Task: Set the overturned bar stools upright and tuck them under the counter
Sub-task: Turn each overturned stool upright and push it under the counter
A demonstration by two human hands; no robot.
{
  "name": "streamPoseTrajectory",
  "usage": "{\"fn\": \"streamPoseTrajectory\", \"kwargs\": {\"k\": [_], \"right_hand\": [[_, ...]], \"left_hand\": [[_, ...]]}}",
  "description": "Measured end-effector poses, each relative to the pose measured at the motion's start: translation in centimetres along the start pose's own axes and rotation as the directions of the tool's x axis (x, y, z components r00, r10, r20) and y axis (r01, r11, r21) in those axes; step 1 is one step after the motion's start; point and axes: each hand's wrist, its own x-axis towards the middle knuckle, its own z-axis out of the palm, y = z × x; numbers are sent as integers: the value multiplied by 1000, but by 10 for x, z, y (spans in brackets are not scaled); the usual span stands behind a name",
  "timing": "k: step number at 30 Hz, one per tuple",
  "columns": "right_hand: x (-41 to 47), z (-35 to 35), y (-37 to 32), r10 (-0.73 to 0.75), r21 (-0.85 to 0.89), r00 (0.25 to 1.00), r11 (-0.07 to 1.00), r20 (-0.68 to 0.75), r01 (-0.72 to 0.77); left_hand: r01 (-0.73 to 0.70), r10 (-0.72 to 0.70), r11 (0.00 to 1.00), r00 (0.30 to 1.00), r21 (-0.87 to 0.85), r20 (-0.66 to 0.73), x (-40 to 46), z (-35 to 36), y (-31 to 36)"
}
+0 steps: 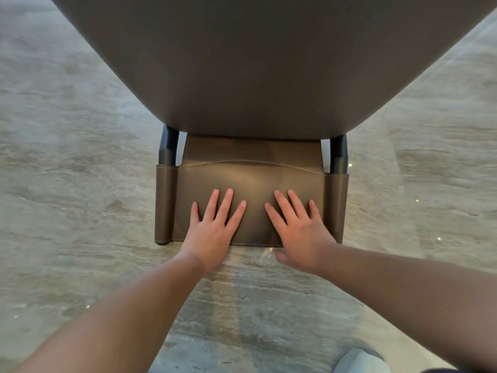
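Brown stitched leather covers one bar stool (pixel 250 184) standing on marbled stone floor (pixel 67 184) under the counter (pixel 269 63); two dark metal posts show. Left hand (pixel 212 232) and right hand (pixel 301 232) press flat, fingers spread, on its backrest.

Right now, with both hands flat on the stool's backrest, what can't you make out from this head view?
- Brown leather bar stool: seat and lower legs hidden under the grey-brown counter slab.
- Left hand: thumb out of sight beneath the palm.
- Right hand: palm contact hidden by its own back.
- Other stools: outside the frame.
- Pale foot: cut off by the bottom edge.
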Motion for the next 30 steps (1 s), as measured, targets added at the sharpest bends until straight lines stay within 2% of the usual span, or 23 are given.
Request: {"fn": "streamPoseTrajectory", "kwargs": {"k": [6,13,20,25,30], "right_hand": [[3,-1,-6,23,-8,999,1000,-23,-23],[9,-1,-17,52,-12,998,999,-38,-52],[5,-13,-15,-22,-1,999,1000,30,22],[-19,-58,-10,-72,75,997,995,34,69],[-59,-146,-3,-95,129,995,987,-15,96]], "left_hand": [[-100,100,995,994,-10,35,-5,-5,-6],[-126,125,992,991,24,47,-9,-15,-8],[-183,180,980,982,76,51,-13,-36,-7],[-169,162,981,984,96,76,-29,-87,-3],[-145,143,986,989,86,32,-60,-182,-1]]}}
